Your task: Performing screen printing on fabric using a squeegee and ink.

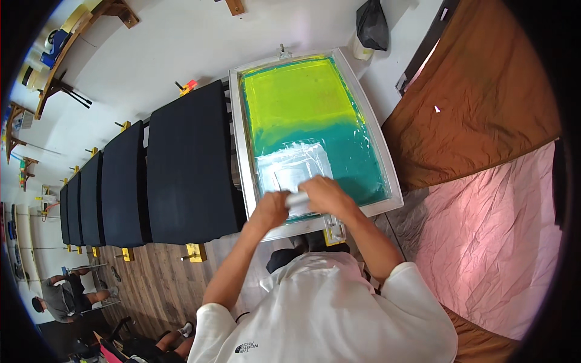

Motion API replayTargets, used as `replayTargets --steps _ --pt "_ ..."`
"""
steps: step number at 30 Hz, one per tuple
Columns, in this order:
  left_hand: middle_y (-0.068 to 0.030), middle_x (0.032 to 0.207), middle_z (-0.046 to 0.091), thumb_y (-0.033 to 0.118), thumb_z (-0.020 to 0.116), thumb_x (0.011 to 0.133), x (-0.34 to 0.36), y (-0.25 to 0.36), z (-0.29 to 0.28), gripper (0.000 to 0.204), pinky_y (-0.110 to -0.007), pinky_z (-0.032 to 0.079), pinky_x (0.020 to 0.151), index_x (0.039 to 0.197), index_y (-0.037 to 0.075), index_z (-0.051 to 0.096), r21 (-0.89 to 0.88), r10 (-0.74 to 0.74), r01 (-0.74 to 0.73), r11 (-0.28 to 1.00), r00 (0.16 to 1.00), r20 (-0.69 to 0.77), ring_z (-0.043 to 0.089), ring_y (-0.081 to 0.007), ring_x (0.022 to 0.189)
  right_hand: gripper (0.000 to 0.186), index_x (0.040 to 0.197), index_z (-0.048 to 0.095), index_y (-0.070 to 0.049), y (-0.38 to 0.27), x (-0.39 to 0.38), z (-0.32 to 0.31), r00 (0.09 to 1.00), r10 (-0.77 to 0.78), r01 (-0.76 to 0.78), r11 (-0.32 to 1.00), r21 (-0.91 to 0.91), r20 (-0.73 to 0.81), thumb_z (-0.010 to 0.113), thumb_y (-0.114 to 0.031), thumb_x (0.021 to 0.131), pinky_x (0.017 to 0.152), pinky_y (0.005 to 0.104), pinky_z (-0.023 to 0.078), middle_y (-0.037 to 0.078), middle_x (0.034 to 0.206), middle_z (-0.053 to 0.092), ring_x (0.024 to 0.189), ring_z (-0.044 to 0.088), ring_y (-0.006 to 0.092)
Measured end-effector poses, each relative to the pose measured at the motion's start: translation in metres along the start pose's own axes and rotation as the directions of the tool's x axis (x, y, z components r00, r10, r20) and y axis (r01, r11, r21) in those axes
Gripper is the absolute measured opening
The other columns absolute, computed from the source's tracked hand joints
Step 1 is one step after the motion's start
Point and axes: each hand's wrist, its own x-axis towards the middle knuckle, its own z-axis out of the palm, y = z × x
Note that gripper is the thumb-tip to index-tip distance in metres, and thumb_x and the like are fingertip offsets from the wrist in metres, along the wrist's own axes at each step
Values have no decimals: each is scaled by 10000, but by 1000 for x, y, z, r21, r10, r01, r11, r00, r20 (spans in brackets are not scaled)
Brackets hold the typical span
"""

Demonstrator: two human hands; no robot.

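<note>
Both my hands grip a pale squeegee (297, 202), slightly blurred, over the near part of a screen-printing frame (243, 163). My left hand (272, 209) is closed on its left end and my right hand (325, 194) on its right end. Below and beyond them, white ink (302, 158) lies smeared in a rough square on the mesh. The mesh is teal (360, 166) in its near half and yellow-green (296, 91) in its far half. The squeegee's lower edge is hidden, so I cannot tell whether it touches the mesh.
Several black fabric-covered boards (189, 163) stand in a row to the left, with yellow clamps (195, 252) at their ends. A metal hinge clamp (334, 228) sits at the frame's near edge. Brown sheeting (478, 91) hangs right. Another person (63, 296) is far left.
</note>
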Motion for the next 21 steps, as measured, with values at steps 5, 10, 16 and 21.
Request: replayTargets --steps 5,10,16,21 --pt "-259 926 675 -87 566 724 25 -5 -7 351 -480 538 778 1043 15 670 -20 -7 2 1000 975 -220 661 -423 874 333 990 665 -76 10 34 3 987 0 -13 997 -80 -159 640 41 680 801 473 522 137 967 656 930 625 401" --pt "-251 1093 642 -105 553 708 -38 1 43 417 -469 542 818 1103 1 636 46 95 -85 995 941 -325 650 -424 938 412 1071 603 -61 -5 -30 56 957 -90 75 995 -65 -277 634 66 680 858 451 495 142 1023 577 1028 547 371" --pt "-179 821 676 36 624 743 -10 -11 17 325 -466 556 682 1054 106 683 56 5 2 998 994 -113 668 -371 770 291 958 650 -53 -11 -6 6 999 -14 13 999 -44 -29 631 39 682 822 482 510 196 927 658 927 635 402" --pt "-174 794 666 18 624 732 50 -44 -3 242 -468 542 641 960 82 671 42 -8 22 999 954 -300 667 -370 735 334 998 654 -58 2 63 -13 995 -5 -5 995 -98 -97 610 45 684 832 476 502 190 985 666 957 620 401"
